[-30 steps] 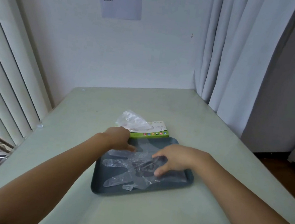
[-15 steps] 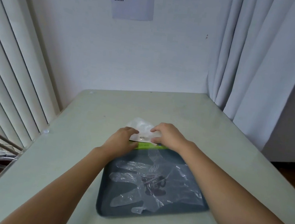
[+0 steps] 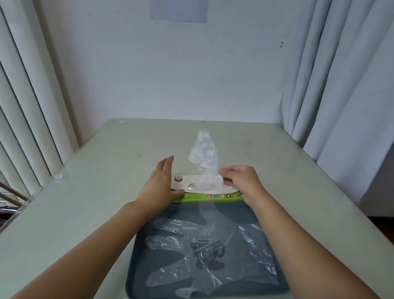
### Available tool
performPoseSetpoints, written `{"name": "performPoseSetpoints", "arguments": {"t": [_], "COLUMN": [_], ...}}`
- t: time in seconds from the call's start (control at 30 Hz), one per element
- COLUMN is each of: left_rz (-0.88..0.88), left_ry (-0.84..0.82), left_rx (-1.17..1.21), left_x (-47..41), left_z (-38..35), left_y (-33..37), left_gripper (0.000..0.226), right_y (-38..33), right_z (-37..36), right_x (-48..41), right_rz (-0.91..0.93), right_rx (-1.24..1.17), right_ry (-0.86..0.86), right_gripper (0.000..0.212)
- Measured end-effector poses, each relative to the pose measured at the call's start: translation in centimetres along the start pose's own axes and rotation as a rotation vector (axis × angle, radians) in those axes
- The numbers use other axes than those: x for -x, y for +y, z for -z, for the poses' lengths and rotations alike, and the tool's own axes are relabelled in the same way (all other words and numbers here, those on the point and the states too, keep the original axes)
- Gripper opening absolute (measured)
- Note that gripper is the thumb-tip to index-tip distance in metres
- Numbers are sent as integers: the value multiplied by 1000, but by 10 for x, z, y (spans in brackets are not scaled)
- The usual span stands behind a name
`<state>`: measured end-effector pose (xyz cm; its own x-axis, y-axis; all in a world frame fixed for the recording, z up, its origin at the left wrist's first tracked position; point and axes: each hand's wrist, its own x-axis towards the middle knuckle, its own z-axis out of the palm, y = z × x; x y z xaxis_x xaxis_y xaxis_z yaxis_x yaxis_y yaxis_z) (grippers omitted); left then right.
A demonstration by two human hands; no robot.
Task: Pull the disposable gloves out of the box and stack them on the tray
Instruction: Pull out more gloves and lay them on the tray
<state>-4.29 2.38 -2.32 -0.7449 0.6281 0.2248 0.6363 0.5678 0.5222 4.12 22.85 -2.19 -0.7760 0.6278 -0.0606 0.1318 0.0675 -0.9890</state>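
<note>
Pinching the glove [image 3: 203, 157] low, right hand [image 3: 239, 182] has it standing upright out of the box [image 3: 183, 181]; flat left hand [image 3: 162, 184] braces the box. The tray [image 3: 137, 280] sits just nearer, so pull up and back.

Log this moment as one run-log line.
left hand: flat against green-and-white cardboard box | right hand: pinches crumpled clear plastic glove sticking up from box | dark grey plastic tray: flat clear gloves stacked

One white-and-green cardboard box [image 3: 200, 197], one dark grey plastic tray [image 3: 141, 285], one crumpled clear plastic glove [image 3: 204, 155] up top. Flat clear gloves [image 3: 180, 243] overlap, too layered to count. Two hands: left hand [image 3: 159, 187], right hand [image 3: 239, 181].
</note>
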Motion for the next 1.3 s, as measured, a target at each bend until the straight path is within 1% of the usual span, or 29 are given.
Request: {"name": "performPoseSetpoints", "arguments": {"t": [0.07, 0.13, 0.17, 0.23, 0.27, 0.33, 0.4, 0.47, 0.53, 0.63, 0.7, 0.87, 0.9, 1.0, 1.07, 1.13, 1.2, 1.3], "left_rz": [-95, -184, -207, -214, -198, -136, -67, -8, 40, 147, 190, 212, 219, 235, 231, 207, 174, 133], "left_ry": [-24, -69, -104, -194, -241, -320, -346, -345, -329, -259, -173, 0, 11, 6, -9, -20, -7, 15], "left_rx": [-37, -52, -51, -37, -37, -40, 19, 116, 215, 466, 573, 669, 685, 654, 636, 651, 653, 556], "left_x": [0, -1, -1, -3, -3, -5, -6, -8, -12, -18, -25, -40, -43, -50, -50, -50, -48, -44], "left_z": [-1, -3, -5, -11, -14, -20, -24, -24, -20, -10, -6, -2, -2, -5, -9, -11, -11, -12], "left_y": [4, 12, 16, 23, 27, 26, 22, 22, 28, 43, 52, 69, 71, 73, 76, 78, 82, 86], "left_gripper": [86, 81, 79, 77, 78, 80, 79, 72, 59, 28, 18, 36, 37, 55, 54, 43, 37, 45], "right_y": [0, -1, -1, -3, -3, -2, -1, 1, 2, 1, 1, -1, -3, -9, -15, -23, -27, -31], "right_z": [3, 4, 4, 4, 6, 8, 10, 11, 12, 12, 10, 12, 12, 13, 11, 7, 7, 8], "right_x": [0, 1, 2, 3, 4, 3, 2, 2, 3, 5, 6, 12, 14, 21, 26, 29, 31, 32], "right_rz": [-73, -101, -114, -141, -151, -175, -201, -226, -233, -212, -186, -136, -128, -73, -19, 24, 20, 29], "right_rx": [-146, -219, -248, -314, -359, -460, -542, -611, -647, -588, -532, -446, -429, -347, -257, -172, -147, -159], "right_ry": [-10, -30, -35, -41, -41, -43, -40, -39, -37, -64, -93, -232, -257, -308, -316, -278, -197, -111], "right_gripper": [20, 21, 19, 6, 2, 9, 9, 8, 7, 8, 7, 11, 11, 12, 17, 33, 46, 52]}}
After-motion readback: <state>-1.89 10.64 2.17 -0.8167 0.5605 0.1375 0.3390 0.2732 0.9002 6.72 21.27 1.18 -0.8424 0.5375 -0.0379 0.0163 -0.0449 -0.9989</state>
